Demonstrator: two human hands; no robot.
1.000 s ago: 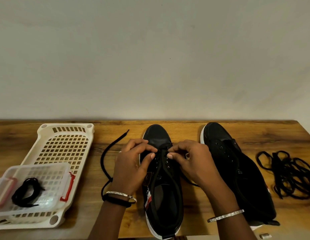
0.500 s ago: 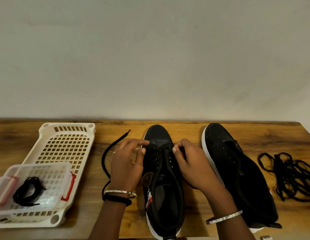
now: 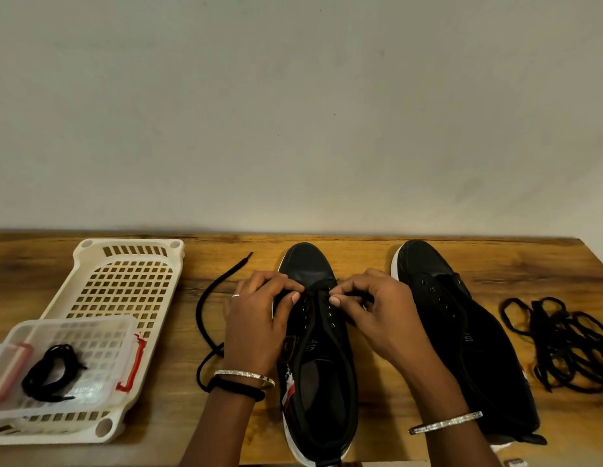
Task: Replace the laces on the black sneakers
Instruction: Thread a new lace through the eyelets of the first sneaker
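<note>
Black lace (image 3: 199,311) in the pinching fingers (image 3: 295,297) of left hand (image 3: 256,325) and right hand (image 3: 377,315), atop left sneaker (image 3: 308,261).

1. Part of lace (image 3: 206,308) runs behind L hand (image 3: 259,325); that stretch is hidden.
2. R hand (image 3: 381,318) fingers cover the lace's other end.
3. Mid sneaker (image 3: 322,392): heel cut by btm edge.
4. Clear box (image 3: 74,323): L side out of frame.
5. Small obj (image 3: 513,462) btm right: mostly cut off, can't ID.
</note>
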